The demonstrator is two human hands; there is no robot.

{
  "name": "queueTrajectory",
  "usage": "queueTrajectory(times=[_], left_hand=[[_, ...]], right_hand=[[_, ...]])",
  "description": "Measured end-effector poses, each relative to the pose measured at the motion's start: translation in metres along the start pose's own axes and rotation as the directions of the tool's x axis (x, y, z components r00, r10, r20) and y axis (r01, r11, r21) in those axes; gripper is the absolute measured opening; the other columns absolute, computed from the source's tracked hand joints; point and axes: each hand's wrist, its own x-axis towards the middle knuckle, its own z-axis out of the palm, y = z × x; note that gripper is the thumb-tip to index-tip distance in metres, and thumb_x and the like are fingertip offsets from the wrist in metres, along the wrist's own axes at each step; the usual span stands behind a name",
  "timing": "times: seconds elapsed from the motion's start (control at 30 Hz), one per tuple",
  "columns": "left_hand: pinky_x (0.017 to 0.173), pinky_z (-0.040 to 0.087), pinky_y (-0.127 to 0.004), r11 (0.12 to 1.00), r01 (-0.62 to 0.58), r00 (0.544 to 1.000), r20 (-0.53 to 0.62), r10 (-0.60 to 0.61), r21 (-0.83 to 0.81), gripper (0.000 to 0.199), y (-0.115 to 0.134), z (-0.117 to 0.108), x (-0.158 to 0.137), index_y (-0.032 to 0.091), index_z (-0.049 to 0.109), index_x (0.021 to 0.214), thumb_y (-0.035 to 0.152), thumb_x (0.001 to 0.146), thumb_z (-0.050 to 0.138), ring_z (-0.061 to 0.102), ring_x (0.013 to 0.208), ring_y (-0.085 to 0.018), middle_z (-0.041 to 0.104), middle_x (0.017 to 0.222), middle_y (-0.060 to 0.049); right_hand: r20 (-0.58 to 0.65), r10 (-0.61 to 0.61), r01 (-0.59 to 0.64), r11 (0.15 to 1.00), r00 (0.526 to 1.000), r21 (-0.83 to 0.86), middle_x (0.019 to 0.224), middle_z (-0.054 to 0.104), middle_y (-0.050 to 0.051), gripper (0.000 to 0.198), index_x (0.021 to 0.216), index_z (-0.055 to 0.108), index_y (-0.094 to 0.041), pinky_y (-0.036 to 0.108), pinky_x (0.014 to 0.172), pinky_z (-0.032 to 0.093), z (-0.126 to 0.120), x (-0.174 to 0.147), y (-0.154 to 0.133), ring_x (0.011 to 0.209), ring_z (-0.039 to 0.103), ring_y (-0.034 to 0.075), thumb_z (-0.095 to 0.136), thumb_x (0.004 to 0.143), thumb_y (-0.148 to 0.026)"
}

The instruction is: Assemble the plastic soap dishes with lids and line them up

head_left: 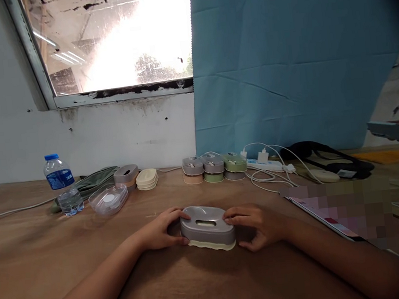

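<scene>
Left hand (161, 229) and right hand (260, 224) clasping opposite ends of a grey oval box (207, 224) with a cream base, box sitting mid-table near the front edge of the wooden table (36, 262), water bottle (62, 185) standing toward the back-left edge.

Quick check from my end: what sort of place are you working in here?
Probably a makeshift workbench in a workshop or small assembly room: a long wooden table against a scuffed wall with a grimy window, stacks of identical oval boxes, and a power strip with chargers plugged in.
</scene>
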Motion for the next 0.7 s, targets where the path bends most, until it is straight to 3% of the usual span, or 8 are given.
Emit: queueTrajectory(times=[0.27,0.53,0.7], left_hand=[[0.098,0.034,-0.034,0.999,-0.034,0.999,-0.037,0.035,0.028,0.05,0.009,0.001,0.002,0.023,0.056,0.108,0.036,0.063,0.072,0.044,0.114,-0.024,0.048,0.124,-0.007],[0.097,0.034,-0.034,0.999,-0.024,0.999,-0.021,0.024,0.033,0.049,0.01,0.0,0.003,0.023,0.057,0.106,0.036,0.062,0.073,0.045,0.113,-0.024,0.048,0.124,-0.007],[0.098,0.033,-0.036,0.999,-0.007,1.0,-0.006,0.008,0.047,0.05,0.012,-0.001,0.001,0.025,0.055,0.109,0.037,0.063,0.072,0.044,0.115,-0.025,0.046,0.126,-0.007]], right_hand=[[0.072,-0.004,0.011,0.995,0.997,-0.1,0.098,0.062,0.009,0.036,0.104,0.055,-0.018,0.027,0.071,0.049,-0.004,0.0,0.0,0.084,0.06,0.018,0.059,0.069,-0.026],[0.045,-0.04,0.044,0.994,0.998,-0.097,0.096,0.062,0.01,0.042,0.101,0.055,-0.014,0.028,0.066,0.048,-0.001,-0.001,0.003,0.081,0.06,0.019,0.061,0.063,-0.031],[0.022,-0.01,0.012,0.996,1.0,-0.085,0.094,0.062,0.008,0.036,0.096,0.056,-0.016,0.026,0.066,0.047,-0.002,0.003,-0.003,0.079,0.06,0.017,0.061,0.064,-0.03]])
